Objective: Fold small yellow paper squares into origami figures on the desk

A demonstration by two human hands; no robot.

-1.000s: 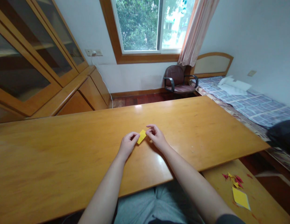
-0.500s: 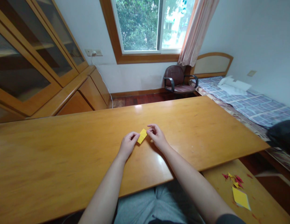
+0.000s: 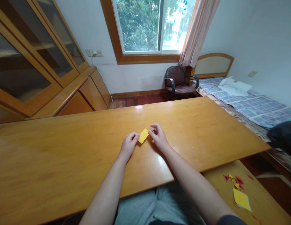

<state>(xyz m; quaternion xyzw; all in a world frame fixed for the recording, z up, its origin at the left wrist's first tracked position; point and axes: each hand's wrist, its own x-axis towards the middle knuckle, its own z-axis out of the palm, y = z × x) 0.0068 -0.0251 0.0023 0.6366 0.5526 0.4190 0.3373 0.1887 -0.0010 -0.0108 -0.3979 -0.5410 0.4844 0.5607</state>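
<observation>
A small piece of folded yellow paper (image 3: 143, 136) is held between my two hands, over the middle of the wooden table (image 3: 72, 150). My left hand (image 3: 129, 144) pinches its left corner between thumb and fingers. At the opposite corner, the thumb and index finger of my right hand (image 3: 158, 136) close on the paper's edge, while its other fingers curl loosely. A faint crease shows across the paper's face.
On a lower wooden surface (image 3: 220, 181) at the right lie several small red and yellow folded paper pieces (image 3: 234, 181) and a stack of yellow paper (image 3: 242, 199). Beyond the table stand a brown armchair (image 3: 179, 79), a bed (image 3: 248, 103) and a glass-door cabinet (image 3: 53, 84).
The yellow paper has shifted slightly up and to the right, and my right hand has moved slightly right with it. My left hand stays nearly in place on its corner.
</observation>
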